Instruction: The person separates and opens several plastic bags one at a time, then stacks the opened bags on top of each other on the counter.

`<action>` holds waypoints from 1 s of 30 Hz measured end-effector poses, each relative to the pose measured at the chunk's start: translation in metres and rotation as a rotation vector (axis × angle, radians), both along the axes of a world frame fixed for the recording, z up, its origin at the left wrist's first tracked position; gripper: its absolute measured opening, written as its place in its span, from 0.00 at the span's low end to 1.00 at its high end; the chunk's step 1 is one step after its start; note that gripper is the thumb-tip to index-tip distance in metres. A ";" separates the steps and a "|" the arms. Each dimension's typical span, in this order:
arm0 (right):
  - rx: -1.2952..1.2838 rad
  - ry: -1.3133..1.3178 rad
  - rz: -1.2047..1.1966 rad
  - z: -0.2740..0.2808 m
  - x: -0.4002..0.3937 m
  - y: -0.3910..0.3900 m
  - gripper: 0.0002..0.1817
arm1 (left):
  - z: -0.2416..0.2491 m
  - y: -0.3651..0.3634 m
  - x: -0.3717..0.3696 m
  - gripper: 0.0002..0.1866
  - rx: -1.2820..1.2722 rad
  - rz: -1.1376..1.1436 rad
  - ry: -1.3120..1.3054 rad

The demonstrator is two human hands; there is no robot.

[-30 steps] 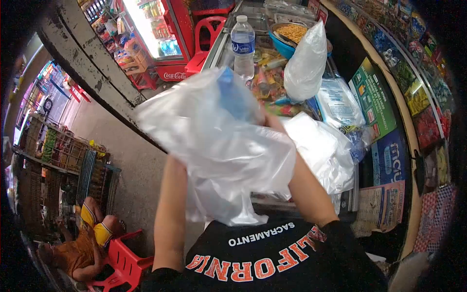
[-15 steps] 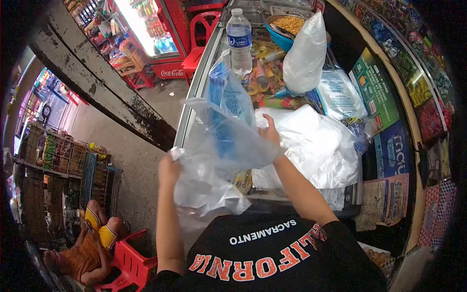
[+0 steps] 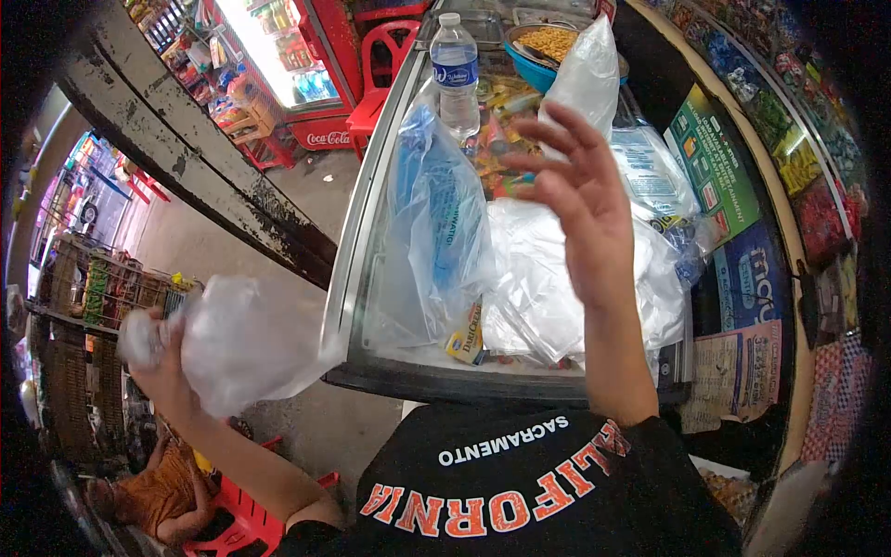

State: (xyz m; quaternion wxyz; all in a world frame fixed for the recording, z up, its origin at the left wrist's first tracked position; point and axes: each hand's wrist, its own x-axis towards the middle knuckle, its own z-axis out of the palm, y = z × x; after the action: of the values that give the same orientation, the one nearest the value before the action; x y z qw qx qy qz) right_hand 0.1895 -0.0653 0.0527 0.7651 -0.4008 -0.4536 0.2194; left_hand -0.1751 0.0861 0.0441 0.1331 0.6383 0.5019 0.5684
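Out to the left, past the counter's edge, my left hand [image 3: 160, 357] grips the gathered top of a clear plastic bag [image 3: 260, 343], which puffs out to its right. My right hand [image 3: 585, 200] is raised over the counter, fingers spread, holding nothing. Beneath it lies a pile of white plastic bags [image 3: 594, 288]. A clear bag with a blue packet inside [image 3: 436, 213] lies flat along the counter's left side. Close to its lower end is a yellow Dari Creme pack [image 3: 466, 342].
A water bottle [image 3: 455, 79] and a filled clear bag [image 3: 589, 79] stand on the glass-topped counter [image 3: 348, 278]. Behind is a blue basin [image 3: 534, 70] with a plate of peanut-like bits. A person [image 3: 158, 492] sits at lower left near a red chair [image 3: 251, 529].
My left hand has swung outward to the left with the clear bag, off the counter. My right hand has let go of it and risen to the right, uncovering the blue packet's bag.
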 end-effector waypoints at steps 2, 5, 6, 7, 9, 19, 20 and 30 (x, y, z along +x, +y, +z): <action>0.028 -0.136 0.273 0.004 -0.020 -0.001 0.25 | 0.009 -0.033 0.005 0.19 0.020 -0.769 0.057; -0.043 -0.368 0.593 0.004 -0.050 0.006 0.26 | 0.012 -0.046 0.077 0.15 -0.100 -1.769 -0.163; -0.045 -0.420 0.688 0.000 -0.059 0.008 0.26 | -0.007 -0.052 0.084 0.16 -0.026 -1.723 -0.302; -0.112 -0.393 0.771 -0.004 -0.067 0.007 0.27 | -0.002 -0.065 0.097 0.16 -0.022 -1.721 -0.301; -0.198 -0.339 0.805 -0.005 -0.071 0.002 0.25 | 0.014 -0.089 0.120 0.16 0.000 -1.311 -0.170; -0.263 -0.340 0.867 -0.045 -0.065 -0.007 0.09 | -0.002 -0.114 0.141 0.19 -0.329 -0.905 -0.369; -0.261 -0.341 0.869 -0.043 -0.066 -0.008 0.09 | -0.002 -0.114 0.143 0.20 -0.367 -0.870 -0.374; -0.211 -0.583 0.037 -0.026 -0.066 -0.014 0.08 | -0.006 -0.115 0.152 0.34 -0.208 -0.696 -0.026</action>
State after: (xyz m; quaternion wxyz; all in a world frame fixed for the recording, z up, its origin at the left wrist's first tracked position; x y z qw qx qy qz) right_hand 0.1230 -0.0794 0.0266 0.5528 -0.5160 -0.6358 0.1549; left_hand -0.0236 -0.0289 0.0377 0.3890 0.7465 0.3081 0.4432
